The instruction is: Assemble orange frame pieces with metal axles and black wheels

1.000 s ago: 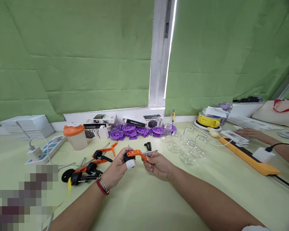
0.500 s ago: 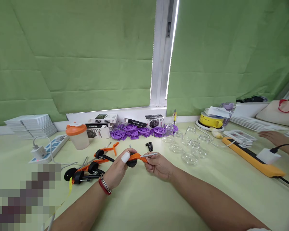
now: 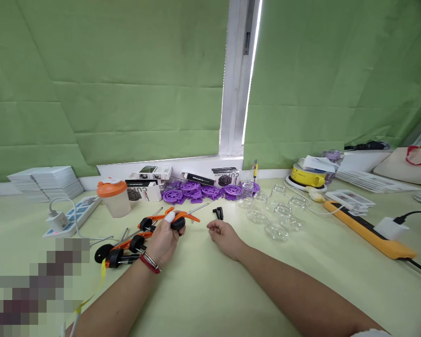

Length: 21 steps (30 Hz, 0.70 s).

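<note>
Our right hand [image 3: 226, 239] is low over the pale green table [image 3: 210, 290], its fingers loosely curled, thumb near the fingertips; we cannot tell whether anything small sits between them. Our left hand [image 3: 164, 241], its thumb wrapped in white, is closed around an orange-and-black assembly [image 3: 186, 215], whose orange arm and metal rod [image 3: 198, 208] stick out towards the right hand, well short of it. Left of it we have a heap of similar orange-and-black parts [image 3: 116, 258]. Beyond our hands lie small black pieces [image 3: 218, 213], then clear flared vessels [image 3: 276, 231], purple spoked discs [image 3: 173, 196] and a "CUP HOLDER" box [image 3: 226, 177]
</note>
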Tool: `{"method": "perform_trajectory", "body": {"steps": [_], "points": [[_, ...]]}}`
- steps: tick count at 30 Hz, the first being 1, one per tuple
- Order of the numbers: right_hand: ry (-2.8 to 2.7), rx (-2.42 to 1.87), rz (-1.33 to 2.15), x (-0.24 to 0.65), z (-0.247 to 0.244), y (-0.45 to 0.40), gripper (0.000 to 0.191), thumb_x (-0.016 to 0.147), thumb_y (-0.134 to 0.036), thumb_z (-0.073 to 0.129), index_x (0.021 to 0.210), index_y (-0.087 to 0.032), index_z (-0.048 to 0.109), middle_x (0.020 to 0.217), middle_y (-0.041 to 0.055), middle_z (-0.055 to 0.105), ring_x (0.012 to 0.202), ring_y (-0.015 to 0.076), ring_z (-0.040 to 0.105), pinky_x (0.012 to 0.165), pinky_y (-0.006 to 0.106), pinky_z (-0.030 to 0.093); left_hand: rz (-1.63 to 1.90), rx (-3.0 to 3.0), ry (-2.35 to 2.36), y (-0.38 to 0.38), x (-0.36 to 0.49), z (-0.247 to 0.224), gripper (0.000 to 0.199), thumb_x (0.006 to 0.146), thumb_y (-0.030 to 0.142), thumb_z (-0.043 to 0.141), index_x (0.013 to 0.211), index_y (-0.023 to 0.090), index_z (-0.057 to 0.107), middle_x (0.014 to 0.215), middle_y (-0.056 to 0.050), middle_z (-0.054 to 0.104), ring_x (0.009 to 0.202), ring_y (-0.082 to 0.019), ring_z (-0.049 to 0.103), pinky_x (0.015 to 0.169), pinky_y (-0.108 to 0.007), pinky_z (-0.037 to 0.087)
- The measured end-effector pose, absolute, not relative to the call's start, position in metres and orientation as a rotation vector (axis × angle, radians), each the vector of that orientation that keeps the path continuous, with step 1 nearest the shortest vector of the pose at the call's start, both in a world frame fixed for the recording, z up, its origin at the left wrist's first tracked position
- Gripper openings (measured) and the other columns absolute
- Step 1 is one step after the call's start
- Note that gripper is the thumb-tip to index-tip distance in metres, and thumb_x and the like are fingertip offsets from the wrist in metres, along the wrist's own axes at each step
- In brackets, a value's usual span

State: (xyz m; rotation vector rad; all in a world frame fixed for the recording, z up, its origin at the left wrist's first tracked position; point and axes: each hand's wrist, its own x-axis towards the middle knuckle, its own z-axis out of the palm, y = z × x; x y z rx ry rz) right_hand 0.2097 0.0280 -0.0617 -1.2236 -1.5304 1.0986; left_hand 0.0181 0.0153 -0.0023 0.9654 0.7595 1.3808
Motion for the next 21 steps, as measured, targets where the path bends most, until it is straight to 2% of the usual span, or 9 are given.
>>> {"method": "perform_trajectory", "body": {"steps": [4, 11, 16, 21], "points": [[-1.794, -1.316, 0.742, 0.202, -0.069, 0.039, 0.021, 0.078, -0.02, 0.051, 0.097, -0.017, 0.06, 0.089, 0.0045, 0.057, 0.075, 0.0145, 0.053, 0.07, 0.029, 0.042, 1.415, 0.929, 0.756, 0.02, 0.017, -0.009, 0.023, 0.082, 0.039, 0.053, 0.083, 0.016, 0.055, 0.062, 0.001, 0.051, 0.054, -0.01, 0.046, 0.055, -0.025, 0.039], [-1.963, -1.499, 0.451, 0.185, -0.065, 0.064, 0.026, 0.082, -0.017, 0.049, 0.105, -0.015, 0.06, 0.096, 0.0077, 0.058, 0.085, 0.0169, 0.055, 0.076, 0.028, 0.041, 1.48, 0.826, 0.776, 0.023, 0.017, -0.01, 0.02, 0.079, 0.036, 0.056, 0.082, 0.017, 0.052, 0.06, 0.003, 0.05, 0.051, -0.01, 0.047, 0.052, -0.025, 0.039], [-2.017, -1.58, 0.374, 0.178, -0.064, 0.076, 0.03, 0.085, -0.019, 0.047, 0.113, -0.016, 0.058, 0.105, 0.0091, 0.057, 0.085, 0.0166, 0.057, 0.076, 0.027, 0.04, 1.481, 0.812, 0.783, 0.025, 0.016, -0.008, 0.019, 0.079, 0.035, 0.056, 0.076, 0.017, 0.049, 0.059, 0.003, 0.05, 0.05, -0.01, 0.047, 0.051, -0.026, 0.038], [-2.198, -1.568, 0.171, 0.171, -0.061, 0.076, 0.031, 0.089, -0.025, 0.042, 0.116, -0.023, 0.058, 0.107, 0.0067, 0.056, 0.083, 0.0166, 0.057, 0.069, 0.027, 0.038, 1.506, 0.782, 0.8, 0.026, 0.017, -0.01, 0.02, 0.077, 0.035, 0.058, 0.076, 0.017, 0.049, 0.059, 0.003, 0.05, 0.049, -0.01, 0.047, 0.05, -0.025, 0.038]]}}
